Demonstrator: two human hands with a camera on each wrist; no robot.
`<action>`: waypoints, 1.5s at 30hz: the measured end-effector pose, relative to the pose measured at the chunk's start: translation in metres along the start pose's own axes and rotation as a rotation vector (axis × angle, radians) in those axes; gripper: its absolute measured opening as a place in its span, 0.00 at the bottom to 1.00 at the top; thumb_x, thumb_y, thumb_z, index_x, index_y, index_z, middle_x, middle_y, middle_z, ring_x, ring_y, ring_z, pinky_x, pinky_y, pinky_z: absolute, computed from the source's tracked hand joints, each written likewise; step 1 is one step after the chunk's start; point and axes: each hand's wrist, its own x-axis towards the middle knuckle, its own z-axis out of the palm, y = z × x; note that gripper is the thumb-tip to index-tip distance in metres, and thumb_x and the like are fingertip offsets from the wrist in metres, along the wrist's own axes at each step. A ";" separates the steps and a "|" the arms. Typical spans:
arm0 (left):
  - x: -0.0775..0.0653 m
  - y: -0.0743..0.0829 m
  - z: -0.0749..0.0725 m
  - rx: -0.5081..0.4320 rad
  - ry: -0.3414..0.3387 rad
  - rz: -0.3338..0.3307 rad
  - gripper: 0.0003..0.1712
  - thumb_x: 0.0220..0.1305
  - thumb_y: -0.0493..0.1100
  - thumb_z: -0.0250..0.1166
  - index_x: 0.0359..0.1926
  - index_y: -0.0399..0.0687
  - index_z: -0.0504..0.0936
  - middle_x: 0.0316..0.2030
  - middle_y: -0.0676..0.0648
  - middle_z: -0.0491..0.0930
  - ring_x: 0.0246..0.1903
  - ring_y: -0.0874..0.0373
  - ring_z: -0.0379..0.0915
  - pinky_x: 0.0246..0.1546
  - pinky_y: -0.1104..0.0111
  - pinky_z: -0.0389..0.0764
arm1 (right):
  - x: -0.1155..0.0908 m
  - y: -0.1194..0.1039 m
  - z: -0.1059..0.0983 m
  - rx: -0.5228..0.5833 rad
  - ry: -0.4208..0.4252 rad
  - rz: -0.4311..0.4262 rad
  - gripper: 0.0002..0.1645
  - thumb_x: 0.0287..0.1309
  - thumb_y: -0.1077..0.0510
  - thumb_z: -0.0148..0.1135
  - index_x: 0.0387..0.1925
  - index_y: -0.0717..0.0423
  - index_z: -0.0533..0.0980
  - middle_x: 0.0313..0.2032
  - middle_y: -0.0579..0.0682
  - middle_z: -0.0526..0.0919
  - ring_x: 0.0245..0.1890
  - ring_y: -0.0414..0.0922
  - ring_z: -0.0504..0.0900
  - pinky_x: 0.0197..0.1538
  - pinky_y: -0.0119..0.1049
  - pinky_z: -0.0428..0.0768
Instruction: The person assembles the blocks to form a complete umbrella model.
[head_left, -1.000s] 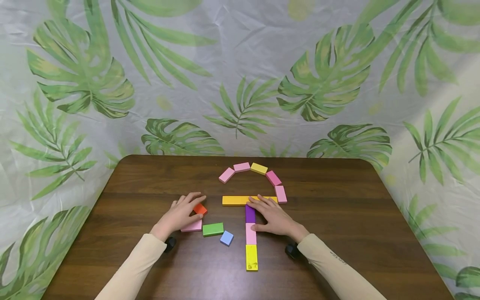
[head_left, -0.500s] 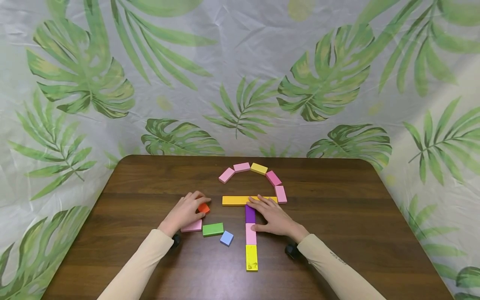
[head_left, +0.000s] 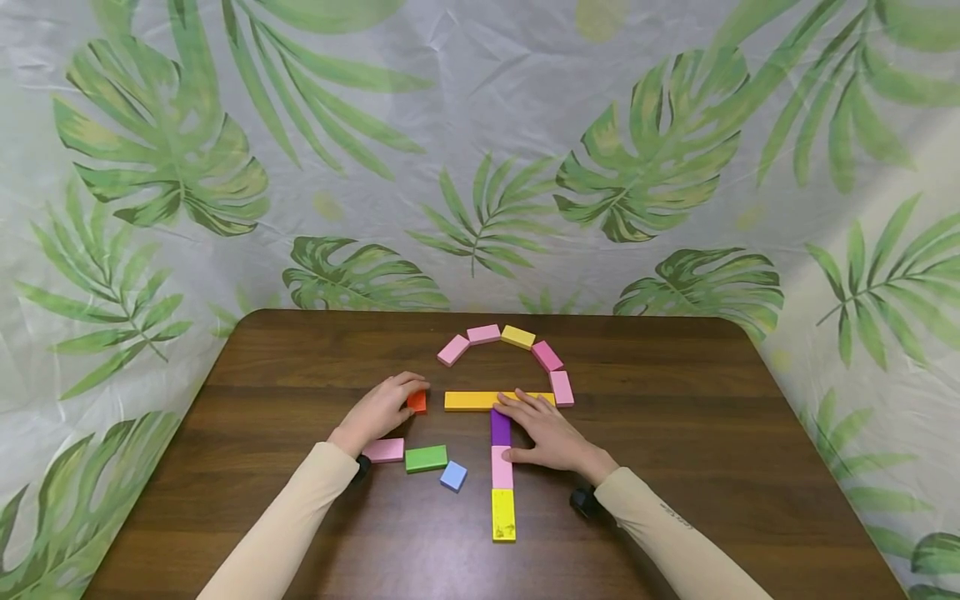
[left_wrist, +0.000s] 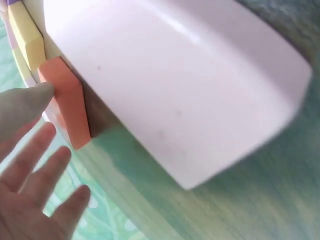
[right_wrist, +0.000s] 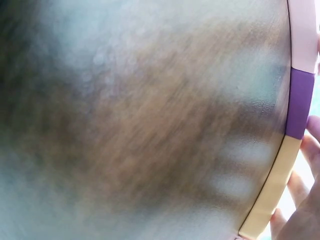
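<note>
My left hand [head_left: 378, 411] pinches a small red-orange block [head_left: 417, 403] between thumb and fingers, just left of a long yellow-orange plank [head_left: 468, 402]. In the left wrist view the thumb lies against the red-orange block [left_wrist: 70, 105], with other fingers spread below. My right hand [head_left: 553, 435] rests with extended fingers on the right half of the plank, its thumb over a pink block [head_left: 502, 473]. A purple block [head_left: 500, 429], that pink block and a yellow block [head_left: 504, 517] run in a column down from the plank. In the right wrist view, fingers sit along the plank [right_wrist: 272, 187].
Several pink and yellow blocks form an arch above the plank, including a yellow one [head_left: 518, 337]. Left of the column lie a pink block [head_left: 386, 451], a green block [head_left: 426, 458] and a blue block [head_left: 453, 477]. A leaf-patterned cloth [head_left: 480, 167] hangs behind the brown table [head_left: 675, 400].
My left hand has moved right and slightly away with the red-orange block, turning it straighter and bringing it near the plank's left end. The right hand has stayed put.
</note>
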 end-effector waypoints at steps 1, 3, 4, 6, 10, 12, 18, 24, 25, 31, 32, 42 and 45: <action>-0.001 0.000 -0.001 0.016 -0.001 -0.014 0.26 0.56 0.31 0.68 0.58 0.35 0.76 0.56 0.39 0.73 0.56 0.44 0.71 0.57 0.52 0.69 | 0.000 0.000 0.000 -0.001 -0.001 0.000 0.47 0.57 0.36 0.61 0.72 0.50 0.59 0.72 0.49 0.56 0.73 0.52 0.45 0.70 0.53 0.44; -0.003 0.001 -0.002 0.043 -0.007 -0.054 0.28 0.57 0.34 0.69 0.59 0.37 0.75 0.57 0.39 0.73 0.57 0.45 0.70 0.59 0.48 0.65 | 0.000 0.000 0.000 -0.002 -0.002 -0.001 0.47 0.57 0.36 0.60 0.72 0.50 0.59 0.72 0.49 0.56 0.73 0.52 0.45 0.70 0.53 0.44; -0.005 0.002 -0.003 0.057 -0.007 -0.072 0.28 0.57 0.35 0.69 0.60 0.37 0.75 0.57 0.39 0.73 0.57 0.45 0.70 0.60 0.47 0.64 | 0.000 0.000 0.000 -0.001 -0.001 -0.002 0.47 0.57 0.36 0.61 0.72 0.50 0.59 0.72 0.49 0.56 0.73 0.52 0.45 0.70 0.53 0.44; -0.008 0.004 -0.004 0.090 -0.014 -0.102 0.28 0.58 0.39 0.69 0.60 0.38 0.75 0.57 0.39 0.73 0.57 0.45 0.70 0.60 0.44 0.62 | 0.001 0.000 0.000 0.001 0.002 -0.007 0.47 0.57 0.37 0.61 0.72 0.51 0.59 0.72 0.49 0.56 0.73 0.53 0.45 0.69 0.54 0.44; -0.013 0.010 -0.006 0.127 -0.057 -0.110 0.27 0.61 0.42 0.67 0.60 0.37 0.75 0.59 0.36 0.71 0.59 0.43 0.68 0.60 0.43 0.61 | 0.001 0.000 -0.001 0.003 0.006 -0.004 0.46 0.56 0.37 0.61 0.71 0.51 0.59 0.72 0.49 0.56 0.73 0.52 0.45 0.70 0.53 0.44; -0.015 0.012 -0.005 0.130 -0.084 -0.101 0.28 0.62 0.43 0.66 0.60 0.35 0.75 0.61 0.35 0.69 0.61 0.43 0.66 0.60 0.42 0.60 | 0.001 -0.001 -0.001 0.005 0.005 0.001 0.47 0.56 0.37 0.61 0.71 0.50 0.59 0.72 0.49 0.56 0.73 0.52 0.45 0.70 0.53 0.44; -0.012 0.017 -0.002 0.116 -0.109 -0.089 0.30 0.63 0.44 0.65 0.63 0.35 0.72 0.64 0.34 0.65 0.64 0.43 0.61 0.60 0.41 0.58 | 0.000 -0.001 0.000 0.002 -0.003 0.011 0.47 0.56 0.36 0.61 0.72 0.50 0.59 0.72 0.49 0.56 0.73 0.52 0.44 0.70 0.53 0.43; -0.007 0.016 0.002 0.073 -0.117 -0.109 0.32 0.64 0.46 0.64 0.65 0.37 0.69 0.66 0.35 0.62 0.66 0.42 0.56 0.61 0.40 0.54 | 0.000 -0.001 0.000 -0.003 -0.004 0.008 0.47 0.56 0.36 0.61 0.72 0.50 0.59 0.72 0.49 0.55 0.73 0.52 0.45 0.70 0.53 0.43; -0.006 0.016 0.002 0.066 -0.118 -0.112 0.32 0.65 0.46 0.64 0.66 0.37 0.69 0.67 0.36 0.61 0.67 0.42 0.55 0.61 0.39 0.54 | 0.000 0.000 0.000 -0.004 -0.004 0.007 0.47 0.56 0.36 0.61 0.72 0.50 0.59 0.72 0.49 0.55 0.73 0.52 0.45 0.70 0.53 0.43; 0.000 0.016 0.003 0.039 -0.127 -0.124 0.33 0.65 0.47 0.63 0.67 0.39 0.67 0.68 0.37 0.60 0.69 0.41 0.50 0.62 0.38 0.51 | 0.000 0.000 0.000 -0.007 0.001 0.007 0.47 0.56 0.36 0.61 0.72 0.49 0.59 0.72 0.48 0.55 0.73 0.51 0.45 0.70 0.53 0.43; 0.001 0.016 0.003 0.035 -0.129 -0.124 0.33 0.65 0.47 0.63 0.68 0.40 0.67 0.68 0.38 0.59 0.69 0.41 0.49 0.62 0.38 0.50 | 0.000 0.000 0.001 -0.007 0.002 0.006 0.47 0.56 0.36 0.61 0.72 0.49 0.59 0.72 0.48 0.55 0.73 0.51 0.45 0.70 0.53 0.43; 0.005 0.016 0.004 0.000 -0.141 -0.127 0.35 0.66 0.47 0.62 0.70 0.43 0.64 0.70 0.41 0.58 0.70 0.43 0.45 0.62 0.36 0.46 | 0.000 0.000 0.001 0.002 0.006 0.001 0.47 0.56 0.36 0.61 0.72 0.50 0.59 0.72 0.48 0.56 0.73 0.52 0.44 0.70 0.53 0.43; 0.006 0.016 0.005 -0.008 -0.148 -0.129 0.35 0.66 0.47 0.62 0.70 0.43 0.63 0.70 0.43 0.57 0.71 0.43 0.44 0.62 0.36 0.45 | 0.000 0.000 0.001 0.001 0.006 0.000 0.47 0.56 0.36 0.61 0.72 0.49 0.59 0.72 0.48 0.55 0.73 0.51 0.44 0.70 0.53 0.43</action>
